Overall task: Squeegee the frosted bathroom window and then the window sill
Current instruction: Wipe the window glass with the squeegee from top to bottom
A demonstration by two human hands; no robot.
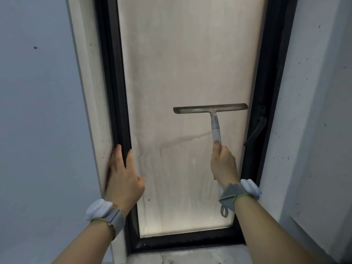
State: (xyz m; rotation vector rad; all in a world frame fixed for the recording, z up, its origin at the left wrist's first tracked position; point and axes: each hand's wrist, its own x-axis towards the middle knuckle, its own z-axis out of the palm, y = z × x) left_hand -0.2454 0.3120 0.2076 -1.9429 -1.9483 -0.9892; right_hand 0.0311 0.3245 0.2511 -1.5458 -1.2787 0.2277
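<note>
Right hand (223,163) wrapped round squeegee (210,108) handle, blade at four o'clock on frosted window (190,63). Left hand (122,173) spread flat on frame (114,92) at eight. Risks: uneven pressure leaving streaks; dirty runoff dripping onto sill (190,257) at six.

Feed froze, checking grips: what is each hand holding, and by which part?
The right hand grips the grey T-shaped squeegee by the lower end of its handle. The left hand holds nothing; its fingers rest on the black window frame.

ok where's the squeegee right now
In the head view the squeegee is against the right half of the frosted window, gripped by the right hand, near the window handle.
</note>
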